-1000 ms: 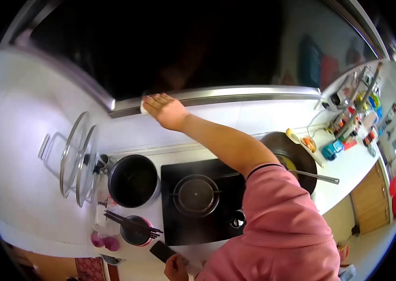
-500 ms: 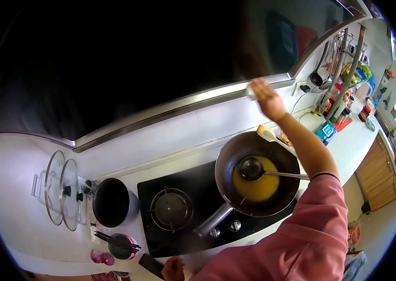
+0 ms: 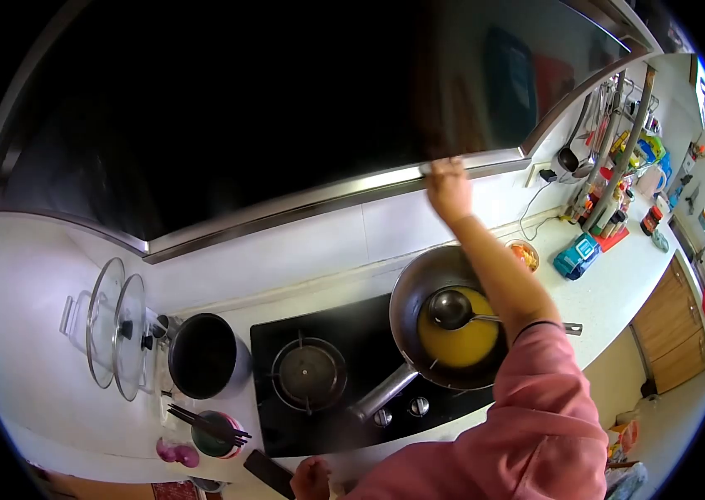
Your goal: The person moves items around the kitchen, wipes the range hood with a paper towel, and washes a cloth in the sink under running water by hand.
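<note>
My right hand (image 3: 450, 190) presses against the metal lower edge of the range hood (image 3: 386, 181), fingers closed on what looks like a small white wipe (image 3: 425, 169), mostly hidden. Below my right forearm stands a wok (image 3: 406, 300) on the gas stove (image 3: 265, 333). It contains yellow liquid (image 3: 460, 346) and a metal ladle (image 3: 451, 309), whose handle passes under my arm. My left hand (image 3: 311, 479) hangs curled at the counter's front edge, with nothing visible in it. Beside it lies a dark flat object (image 3: 269, 473).
On the left are a dark pot (image 3: 202, 357), two glass lids (image 3: 129, 337) and a cup with chopsticks (image 3: 215, 435) across it. Purple onions (image 3: 177, 452) lie nearby. To the right are a bowl of food (image 3: 524, 255), a blue packet (image 3: 577, 256), seasoning bottles (image 3: 615, 218) and hanging utensils (image 3: 569, 158).
My right hand has slid left along the hood's edge. The view has shifted slightly, and my forearm now covers the wok's right side. My left hand stays low at the counter edge.
</note>
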